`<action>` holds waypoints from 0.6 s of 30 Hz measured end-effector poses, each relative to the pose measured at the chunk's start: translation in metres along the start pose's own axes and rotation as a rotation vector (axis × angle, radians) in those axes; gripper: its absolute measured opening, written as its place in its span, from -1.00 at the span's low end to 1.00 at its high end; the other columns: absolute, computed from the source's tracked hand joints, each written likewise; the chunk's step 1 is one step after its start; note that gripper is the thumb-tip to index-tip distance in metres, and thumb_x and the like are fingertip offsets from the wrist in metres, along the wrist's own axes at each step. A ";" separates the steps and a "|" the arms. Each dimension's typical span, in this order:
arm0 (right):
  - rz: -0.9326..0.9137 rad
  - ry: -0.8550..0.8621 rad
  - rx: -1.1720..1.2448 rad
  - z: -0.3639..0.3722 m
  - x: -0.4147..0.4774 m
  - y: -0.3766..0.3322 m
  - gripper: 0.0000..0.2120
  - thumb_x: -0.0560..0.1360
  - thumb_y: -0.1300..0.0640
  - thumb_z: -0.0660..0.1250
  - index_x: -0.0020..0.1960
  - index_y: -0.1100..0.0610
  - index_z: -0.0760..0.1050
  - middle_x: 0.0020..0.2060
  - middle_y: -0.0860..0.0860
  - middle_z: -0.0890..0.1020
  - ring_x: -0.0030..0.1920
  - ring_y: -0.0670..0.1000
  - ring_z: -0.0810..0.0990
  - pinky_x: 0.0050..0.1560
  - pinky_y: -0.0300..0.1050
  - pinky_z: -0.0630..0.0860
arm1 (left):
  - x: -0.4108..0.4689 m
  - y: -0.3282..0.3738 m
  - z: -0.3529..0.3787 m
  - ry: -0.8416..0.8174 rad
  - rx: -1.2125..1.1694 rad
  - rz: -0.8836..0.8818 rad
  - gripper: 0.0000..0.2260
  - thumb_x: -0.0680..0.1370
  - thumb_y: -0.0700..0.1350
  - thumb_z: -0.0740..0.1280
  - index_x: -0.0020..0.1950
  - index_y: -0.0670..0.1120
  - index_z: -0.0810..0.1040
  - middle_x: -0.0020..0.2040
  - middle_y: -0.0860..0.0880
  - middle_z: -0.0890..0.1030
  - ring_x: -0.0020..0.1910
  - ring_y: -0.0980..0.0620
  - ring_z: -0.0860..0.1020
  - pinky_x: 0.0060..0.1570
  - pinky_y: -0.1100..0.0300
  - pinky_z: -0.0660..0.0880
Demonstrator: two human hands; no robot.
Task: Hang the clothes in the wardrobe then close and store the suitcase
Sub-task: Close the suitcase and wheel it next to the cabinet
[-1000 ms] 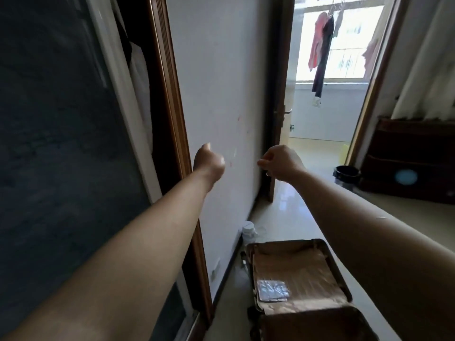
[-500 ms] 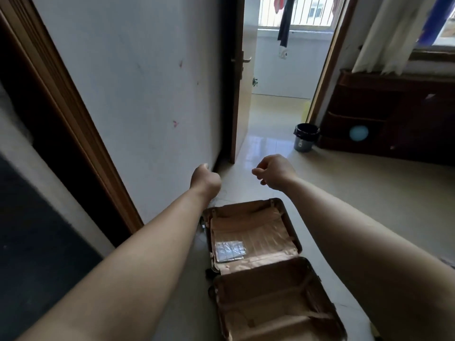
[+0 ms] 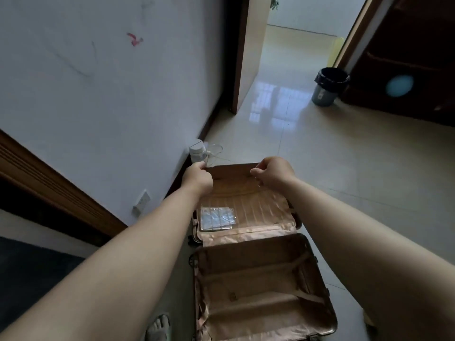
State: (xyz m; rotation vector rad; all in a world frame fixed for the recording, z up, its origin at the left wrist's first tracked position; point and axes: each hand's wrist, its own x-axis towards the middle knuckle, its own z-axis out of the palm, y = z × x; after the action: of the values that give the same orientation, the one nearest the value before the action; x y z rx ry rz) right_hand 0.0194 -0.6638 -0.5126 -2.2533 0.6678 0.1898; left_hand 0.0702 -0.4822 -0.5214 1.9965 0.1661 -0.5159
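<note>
head cam, looking down at the floor: no clothes show in the suitcase [image 3: 258,286], so i'd say the hanging part is done. what's left is closing it and putting it away.

it lies wide open on the tiles by the left wall, both halves face up. the near half is bare lining with just its straps. the far half holds only a flat silvery packet [image 3: 216,219] on its near left side.

left hand [image 3: 198,177] pinches the far left corner of the far half, fingers curled on the rim. right hand [image 3: 272,174] is curled at that same far rim, a bit to the right, but it's too blurry to tell if it actually has hold. my guess is that half gets folded over next.

a grey bin [image 3: 330,86] with a black liner stands far right.
</note>
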 end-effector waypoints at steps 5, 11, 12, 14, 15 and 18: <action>0.117 -0.070 0.157 0.062 0.066 0.042 -0.87 0.53 0.10 0.36 -0.06 0.16 0.61 -0.24 0.11 0.67 -0.31 0.01 0.63 -0.22 -0.08 0.61 | 0.087 -0.059 0.028 -0.033 -0.015 -0.097 -0.56 0.50 -0.25 0.17 0.39 -0.12 0.44 0.29 -0.17 0.54 0.29 -0.22 0.50 0.30 -0.12 0.43; 0.223 -0.066 0.246 0.149 0.168 0.066 -0.84 0.54 0.10 0.34 0.02 0.17 0.60 -0.23 0.08 0.67 -0.30 -0.02 0.63 -0.24 -0.13 0.61 | 0.206 -0.113 0.055 -0.084 0.052 -0.171 -0.56 0.55 -0.32 0.14 0.44 -0.15 0.36 0.36 -0.12 0.48 0.34 -0.13 0.45 0.32 -0.05 0.43; 0.238 -0.066 0.255 0.164 0.184 0.069 -0.84 0.54 0.10 0.34 0.02 0.17 0.60 -0.23 0.08 0.66 -0.29 -0.02 0.63 -0.24 -0.14 0.61 | 0.226 -0.122 0.057 -0.086 0.060 -0.183 -0.56 0.55 -0.32 0.15 0.44 -0.15 0.37 0.36 -0.13 0.48 0.33 -0.13 0.45 0.32 -0.04 0.43; 0.273 -0.072 0.280 0.199 0.221 0.072 -0.84 0.54 0.09 0.34 0.03 0.16 0.60 -0.21 0.09 0.67 -0.25 0.01 0.65 -0.17 -0.08 0.64 | 0.276 -0.147 0.060 -0.078 0.082 -0.213 -0.57 0.54 -0.30 0.19 0.42 -0.12 0.40 0.34 -0.15 0.50 0.31 -0.16 0.48 0.30 -0.08 0.45; 0.288 -0.075 0.298 0.214 0.236 0.073 -0.84 0.54 0.09 0.35 0.03 0.16 0.60 -0.20 0.10 0.67 -0.24 0.02 0.65 -0.13 -0.05 0.65 | 0.296 -0.156 0.061 -0.073 0.091 -0.234 -0.58 0.54 -0.29 0.21 0.40 -0.11 0.42 0.32 -0.17 0.51 0.30 -0.19 0.48 0.30 -0.10 0.44; 0.341 -0.084 0.347 0.261 0.282 0.076 -0.84 0.54 0.10 0.35 0.03 0.17 0.60 -0.20 0.11 0.67 -0.23 0.03 0.65 -0.09 -0.04 0.66 | 0.359 -0.189 0.065 -0.087 0.119 -0.287 -0.58 0.54 -0.25 0.23 0.41 -0.12 0.41 0.33 -0.19 0.48 0.32 -0.27 0.46 0.32 -0.18 0.39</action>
State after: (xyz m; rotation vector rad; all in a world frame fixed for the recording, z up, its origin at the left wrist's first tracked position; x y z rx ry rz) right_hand 0.2377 -0.6357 -0.8365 -1.7824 0.9581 0.3078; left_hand 0.3109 -0.4879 -0.8541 2.0724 0.3787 -0.8108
